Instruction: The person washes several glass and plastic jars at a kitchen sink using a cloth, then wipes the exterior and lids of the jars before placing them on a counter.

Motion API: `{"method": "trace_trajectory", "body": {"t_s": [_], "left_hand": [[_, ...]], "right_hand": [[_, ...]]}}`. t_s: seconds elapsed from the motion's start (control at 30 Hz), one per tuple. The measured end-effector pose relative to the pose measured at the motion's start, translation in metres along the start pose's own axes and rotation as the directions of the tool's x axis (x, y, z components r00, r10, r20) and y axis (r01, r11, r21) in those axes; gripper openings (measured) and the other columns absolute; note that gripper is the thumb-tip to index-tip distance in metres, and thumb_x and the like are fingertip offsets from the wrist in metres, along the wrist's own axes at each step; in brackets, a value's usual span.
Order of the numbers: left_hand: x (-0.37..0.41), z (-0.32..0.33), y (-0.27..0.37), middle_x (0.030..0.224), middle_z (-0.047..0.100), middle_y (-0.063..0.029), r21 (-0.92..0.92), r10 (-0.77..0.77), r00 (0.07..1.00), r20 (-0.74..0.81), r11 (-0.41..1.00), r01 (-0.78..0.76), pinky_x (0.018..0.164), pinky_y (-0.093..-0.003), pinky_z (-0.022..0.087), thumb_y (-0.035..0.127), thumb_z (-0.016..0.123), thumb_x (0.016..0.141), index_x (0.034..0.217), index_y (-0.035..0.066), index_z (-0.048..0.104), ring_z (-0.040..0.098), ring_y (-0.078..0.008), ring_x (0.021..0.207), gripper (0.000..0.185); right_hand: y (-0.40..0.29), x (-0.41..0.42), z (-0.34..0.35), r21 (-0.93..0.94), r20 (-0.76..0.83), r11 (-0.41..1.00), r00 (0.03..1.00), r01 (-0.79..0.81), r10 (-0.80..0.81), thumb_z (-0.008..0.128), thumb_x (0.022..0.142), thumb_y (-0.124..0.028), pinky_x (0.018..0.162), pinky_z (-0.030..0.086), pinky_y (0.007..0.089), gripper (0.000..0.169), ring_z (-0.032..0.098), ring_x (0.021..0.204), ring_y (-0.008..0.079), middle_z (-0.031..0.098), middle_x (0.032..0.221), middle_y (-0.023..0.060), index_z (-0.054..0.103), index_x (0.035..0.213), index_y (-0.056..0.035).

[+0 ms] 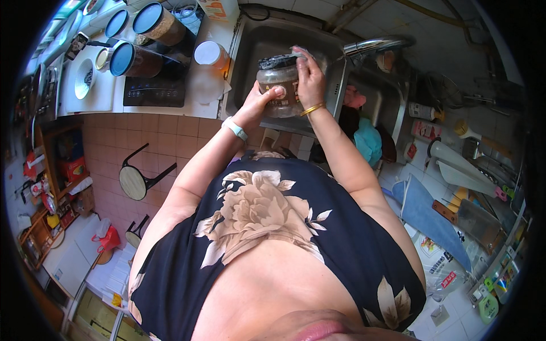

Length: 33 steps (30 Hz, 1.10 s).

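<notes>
A clear plastic jar point(286, 101) with brown contents or colouring and a printed label is held over the left basin of a stainless steel sink point(256, 38). My left hand point(263, 97) grips its near left side, thumb across the label. Black crumpled plastic point(278, 62) covers the jar's mouth, above its pale rim. My right hand point(310, 81) is at the right side of the jar, its fingertips on a thin translucent plastic piece point(303, 52) beside the black cover. Whether that piece is joined to the cover is hidden by the fingers.
A chrome faucet point(377, 44) reaches in from the right. Lidded jars point(160, 25) stand on and around a black induction cooktop point(154, 91), with a white-lidded jar point(211, 53) nearer the sink. A turquoise cloth point(367, 143) hangs at the right basin. A cleaver point(473, 223) lies at right.
</notes>
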<state>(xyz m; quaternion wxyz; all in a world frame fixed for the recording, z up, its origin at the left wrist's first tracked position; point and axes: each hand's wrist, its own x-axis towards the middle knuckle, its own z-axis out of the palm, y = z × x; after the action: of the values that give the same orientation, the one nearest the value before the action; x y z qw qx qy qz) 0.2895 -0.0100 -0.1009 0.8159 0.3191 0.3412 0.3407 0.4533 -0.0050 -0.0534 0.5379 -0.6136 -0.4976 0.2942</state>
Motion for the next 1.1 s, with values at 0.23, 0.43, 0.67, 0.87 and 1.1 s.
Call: {"method": "trace_trajectory", "body": {"t_s": [0.23, 0.43, 0.67, 0.87, 1.1], "left_hand": [[0.015, 0.005, 0.01, 0.132, 0.057, -0.0053, -0.029, 0.067, 0.995, -0.071, 0.997, -0.07, 0.102, -0.0371, 0.046, 0.034, 0.072, 0.09, 0.142, 0.012, 0.042, 0.057, -0.0183, 0.118, 0.064], [0.023, 0.01, -0.001, 0.131, 0.056, -0.006, 0.018, 0.068, 0.994, -0.083, 0.998, -0.067, 0.102, -0.0356, 0.045, 0.034, 0.076, 0.086, 0.14, 0.01, 0.041, 0.054, -0.0184, 0.119, 0.069], [0.018, 0.037, 0.018, 0.132, 0.054, -0.0098, 0.104, 0.261, 0.956, -0.133, 0.963, -0.248, 0.106, -0.0357, 0.041, 0.03, 0.087, 0.074, 0.139, 0.004, 0.039, 0.053, -0.0196, 0.12, 0.084], [0.003, 0.046, 0.002, 0.134, 0.053, -0.0122, 0.426, 0.463, 0.883, -0.073, 0.815, -0.392, 0.11, -0.0377, 0.038, 0.035, 0.095, 0.061, 0.146, 0.005, 0.031, 0.05, -0.0236, 0.127, 0.111], [0.003, 0.044, 0.019, 0.132, 0.054, -0.0139, 0.57, 0.611, 0.79, 0.048, 0.633, -0.524, 0.107, -0.0385, 0.041, 0.032, 0.093, 0.054, 0.144, 0.006, 0.035, 0.053, -0.0263, 0.124, 0.11]], "right_hand": [[-0.022, -0.048, 0.004, -0.343, 0.161, 0.859, 0.925, 0.379, -0.344, 0.059, 0.096, -0.012, 0.114, 0.035, 0.0429, 0.048, 0.045, 0.137, 0.0368, 0.046, 0.149, 0.0179, 0.053, 0.143, -0.0131], [-0.005, 0.014, -0.005, -0.023, 0.088, 0.999, 0.995, -0.036, 0.038, 0.055, 0.101, -0.017, 0.092, 0.05, 0.0328, 0.031, 0.064, 0.111, 0.0268, 0.067, 0.121, 0.0143, 0.06, 0.131, -0.0083], [0.052, -0.038, -0.001, 0.476, -0.162, 0.789, 0.842, -0.39, 0.514, 0.051, 0.103, -0.029, 0.094, 0.045, 0.031, 0.034, 0.06, 0.102, 0.0163, 0.066, 0.111, 0.005, 0.061, 0.122, -0.0019], [0.044, -0.043, -0.019, 0.825, 0.316, 0.124, 0.632, -0.552, 0.708, 0.041, 0.102, -0.042, 0.105, 0.045, 0.0442, 0.051, 0.057, 0.124, 0.0283, 0.058, 0.137, 0.0103, 0.051, 0.138, -0.0078], [0.046, -0.06, -0.008, 0.701, 0.668, -0.393, 0.741, -0.595, 0.072, 0.035, 0.105, -0.034, 0.117, 0.033, 0.0424, 0.047, 0.044, 0.137, 0.0269, 0.048, 0.147, 0.0099, 0.042, 0.144, -0.0092]]}}
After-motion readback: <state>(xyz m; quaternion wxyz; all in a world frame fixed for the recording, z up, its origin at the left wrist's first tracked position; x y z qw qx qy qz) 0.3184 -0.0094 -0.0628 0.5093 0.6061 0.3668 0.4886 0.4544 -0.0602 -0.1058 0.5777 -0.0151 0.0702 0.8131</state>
